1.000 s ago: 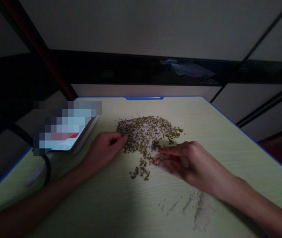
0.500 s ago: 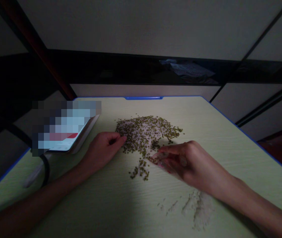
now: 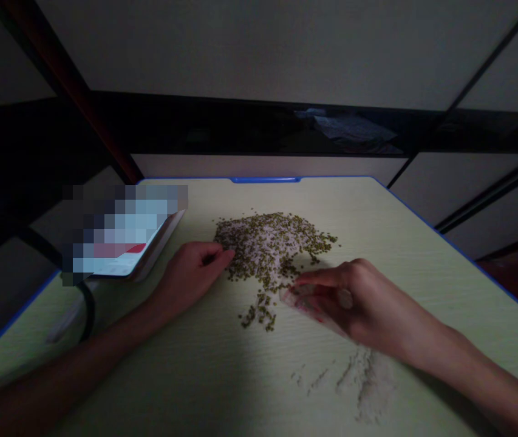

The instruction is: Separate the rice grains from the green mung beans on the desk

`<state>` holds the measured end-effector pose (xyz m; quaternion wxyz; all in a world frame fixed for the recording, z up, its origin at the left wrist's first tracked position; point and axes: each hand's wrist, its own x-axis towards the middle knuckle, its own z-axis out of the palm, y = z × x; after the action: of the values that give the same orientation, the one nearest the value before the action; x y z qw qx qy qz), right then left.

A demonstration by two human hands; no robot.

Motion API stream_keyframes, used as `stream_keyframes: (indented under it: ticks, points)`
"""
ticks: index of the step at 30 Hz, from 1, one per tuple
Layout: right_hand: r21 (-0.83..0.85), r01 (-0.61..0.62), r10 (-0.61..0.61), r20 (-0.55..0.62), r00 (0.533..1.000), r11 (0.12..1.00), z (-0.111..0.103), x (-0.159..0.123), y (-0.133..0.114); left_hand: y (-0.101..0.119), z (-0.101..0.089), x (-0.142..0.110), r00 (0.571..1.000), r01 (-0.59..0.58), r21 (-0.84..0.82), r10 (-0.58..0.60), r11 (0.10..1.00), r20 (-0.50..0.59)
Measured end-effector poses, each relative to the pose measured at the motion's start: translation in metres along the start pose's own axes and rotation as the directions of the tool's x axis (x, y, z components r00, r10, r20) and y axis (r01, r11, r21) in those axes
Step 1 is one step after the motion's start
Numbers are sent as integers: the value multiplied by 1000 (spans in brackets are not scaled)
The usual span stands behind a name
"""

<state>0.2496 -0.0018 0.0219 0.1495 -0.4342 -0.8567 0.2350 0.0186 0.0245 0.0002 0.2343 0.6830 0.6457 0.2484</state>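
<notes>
A heap of green beans, likely mung beans, mixed with small pale grains, spreads over the middle of the table. My left hand rests against the heap's left edge in a loose fist, nothing visible in it; its fingertips are partly hidden. At the heap's near right side, my right hand pinches a clear plastic piece with red marks. Its exact kind is unclear. A small cluster of beans lies just left of that plastic. Below the right hand is a separate patch of pale grains.
A device with a lit, blurred-out screen stands on the table's left side. Near it a dark cable curves down. The pale wooden-look table has a blue rim, with cabinet panels behind it.
My right hand has shifted slightly right with the plastic piece, away from the heap. Beans seen at the plastic's tip earlier no longer show there. My left hand stays in place.
</notes>
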Motion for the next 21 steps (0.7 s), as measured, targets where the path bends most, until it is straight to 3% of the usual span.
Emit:
stream_keyframes:
  ticks: [7,21]
  points:
    - [14,54,-54,10,998,998,4,2,-5,1,0,1,1000,9,-17,-9,1000,0]
    - [23,28,-28,7,1000,999,4,1,-4,2,0,0,1000,11,-31,-11,999,-4]
